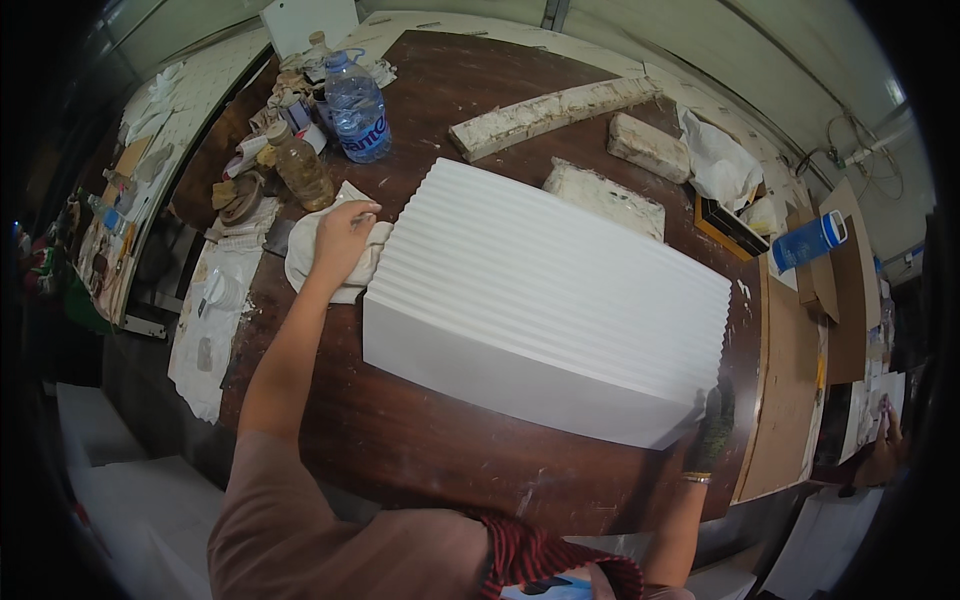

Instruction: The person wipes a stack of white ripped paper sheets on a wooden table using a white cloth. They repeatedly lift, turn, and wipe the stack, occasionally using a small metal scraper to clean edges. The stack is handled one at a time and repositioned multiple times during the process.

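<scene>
A large white ribbed panel (545, 300), its top face stepped in long parallel ridges, lies flat across the dark wooden counter (400, 440), filling most of the middle of it. The left hand (343, 240) rests on a crumpled white cloth (335, 255) just beside the panel's left edge, fingers curled down into the fabric and grasping it. The right hand (712, 425) sits at the panel's near right corner, touching it; whether it grips the edge or only steadies it I cannot tell, as the corner hides the fingers. Wiping well here would seem to call for strokes running along the ridges, not across them, with the far hand bracing the corner so the panel does not slide. A water bottle (357, 107) and a small amber bottle (300, 168) stand beyond the cloth, near enough to knock.
</scene>
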`<state>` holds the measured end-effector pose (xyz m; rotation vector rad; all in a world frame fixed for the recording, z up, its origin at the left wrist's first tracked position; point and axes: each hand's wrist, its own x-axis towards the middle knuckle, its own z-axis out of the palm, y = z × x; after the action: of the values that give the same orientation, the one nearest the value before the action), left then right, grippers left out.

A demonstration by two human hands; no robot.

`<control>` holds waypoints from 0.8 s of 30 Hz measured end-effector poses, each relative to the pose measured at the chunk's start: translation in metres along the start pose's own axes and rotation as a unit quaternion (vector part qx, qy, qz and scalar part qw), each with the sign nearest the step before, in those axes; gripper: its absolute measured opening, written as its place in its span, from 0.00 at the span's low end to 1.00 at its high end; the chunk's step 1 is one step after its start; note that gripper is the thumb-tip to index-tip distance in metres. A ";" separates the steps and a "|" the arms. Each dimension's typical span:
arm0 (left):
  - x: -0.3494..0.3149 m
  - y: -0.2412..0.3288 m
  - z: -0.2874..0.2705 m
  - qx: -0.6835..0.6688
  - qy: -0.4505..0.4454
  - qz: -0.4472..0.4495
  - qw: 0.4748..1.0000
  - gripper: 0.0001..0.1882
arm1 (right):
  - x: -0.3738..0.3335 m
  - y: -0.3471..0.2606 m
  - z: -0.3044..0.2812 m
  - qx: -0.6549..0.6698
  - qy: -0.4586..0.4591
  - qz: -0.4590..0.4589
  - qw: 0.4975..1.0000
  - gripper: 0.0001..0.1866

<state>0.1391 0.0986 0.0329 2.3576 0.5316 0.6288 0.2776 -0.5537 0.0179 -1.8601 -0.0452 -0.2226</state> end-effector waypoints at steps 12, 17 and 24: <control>-0.042 0.059 -0.040 -0.037 0.129 0.071 0.988 0.18 | -0.062 0.110 0.009 -0.647 0.013 -0.069 0.759 0.25; -0.078 0.173 0.030 0.030 -0.231 0.237 0.943 0.26 | -0.065 0.136 0.013 -0.522 0.022 0.062 0.851 0.35; -0.139 0.295 0.213 0.058 -0.180 0.414 0.890 0.35 | -0.065 0.110 0.031 -0.111 0.072 0.125 0.983 0.29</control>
<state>0.2078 -0.2846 0.0415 2.6805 -0.6668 0.4873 0.2334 -0.5521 -0.1062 -2.0447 0.3243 -0.1924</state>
